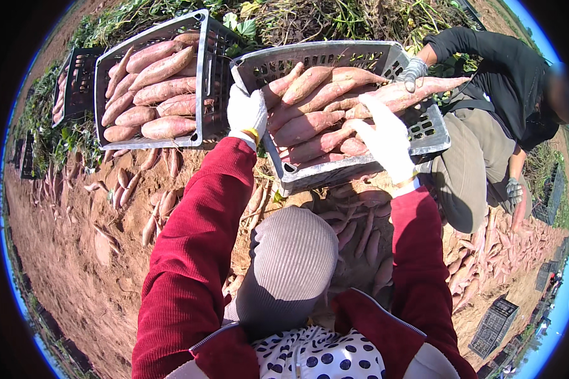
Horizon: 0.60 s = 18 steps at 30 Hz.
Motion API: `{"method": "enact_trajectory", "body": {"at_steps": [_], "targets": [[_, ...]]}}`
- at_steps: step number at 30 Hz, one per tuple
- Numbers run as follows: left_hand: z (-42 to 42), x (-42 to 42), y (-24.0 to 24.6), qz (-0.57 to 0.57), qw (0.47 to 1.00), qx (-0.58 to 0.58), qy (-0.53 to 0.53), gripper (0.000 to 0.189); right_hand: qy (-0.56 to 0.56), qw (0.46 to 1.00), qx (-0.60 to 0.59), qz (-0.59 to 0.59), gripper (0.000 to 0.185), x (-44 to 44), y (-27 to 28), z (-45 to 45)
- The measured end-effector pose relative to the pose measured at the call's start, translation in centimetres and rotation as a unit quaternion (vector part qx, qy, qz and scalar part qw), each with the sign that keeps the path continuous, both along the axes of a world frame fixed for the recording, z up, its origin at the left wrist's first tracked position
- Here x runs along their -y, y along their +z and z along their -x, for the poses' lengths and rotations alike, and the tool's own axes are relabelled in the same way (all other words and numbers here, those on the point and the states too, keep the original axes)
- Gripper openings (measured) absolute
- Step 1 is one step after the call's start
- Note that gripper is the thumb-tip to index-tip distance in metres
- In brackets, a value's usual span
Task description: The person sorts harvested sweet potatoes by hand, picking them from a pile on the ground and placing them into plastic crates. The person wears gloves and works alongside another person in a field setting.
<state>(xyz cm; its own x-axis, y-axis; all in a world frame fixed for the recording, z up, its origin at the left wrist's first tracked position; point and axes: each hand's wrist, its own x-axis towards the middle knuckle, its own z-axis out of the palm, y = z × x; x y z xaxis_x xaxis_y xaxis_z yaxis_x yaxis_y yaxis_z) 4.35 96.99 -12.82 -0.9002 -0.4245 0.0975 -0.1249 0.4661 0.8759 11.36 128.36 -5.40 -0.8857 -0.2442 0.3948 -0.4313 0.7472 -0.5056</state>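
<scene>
A black plastic crate (339, 48) holding many sweet potatoes (308, 125) stands tilted before me. My left hand (247, 111), in a white glove, grips the crate's left rim near the corner. In a matching glove, my right hand (386, 135) lies over the crate's right part, fingers spread against the sweet potatoes; whether it grips one is unclear. Just above its fingertips, a long sweet potato (412, 93) lies under a co-worker's gloved hand (413, 73). To the left stands a second crate (200, 80), filled with sweet potatoes (163, 92).
A co-worker (479, 123) kneels at the right, their other gloved hand (514, 190) low by a sweet potato. Loose sweet potatoes (483, 251) cover the soil there, and some lie below the crates. Cut vines (313, 21) run behind. Another crate (494, 327) sits lower right.
</scene>
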Motion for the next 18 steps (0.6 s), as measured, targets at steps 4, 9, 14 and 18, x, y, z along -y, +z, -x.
{"method": "enact_trajectory", "body": {"at_steps": [4, 9, 14, 18], "targets": [[0.5, 0.4, -0.9, 0.009, 1.0, -0.013, -0.003, 0.043, -0.187, 0.957, 0.095, 0.2, 0.043, -4.6, 1.0, -15.7], [4.4, 3.8, -4.5, -0.018, 0.998, 0.023, -0.052, 0.038, -0.463, 0.815, 0.196, 0.288, 0.038, -12.1, -4.7, -34.3], [10.9, 8.9, -7.2, 0.193, 0.958, 0.05, -0.206, 0.045, -0.625, 0.611, 0.207, 0.439, 0.034, -16.9, -13.9, -50.5], [13.2, 11.0, -8.0, 0.139, 0.974, 0.096, -0.153, 0.039, -0.621, 0.558, 0.304, 0.459, 0.044, -14.6, -19.7, -54.8]]}}
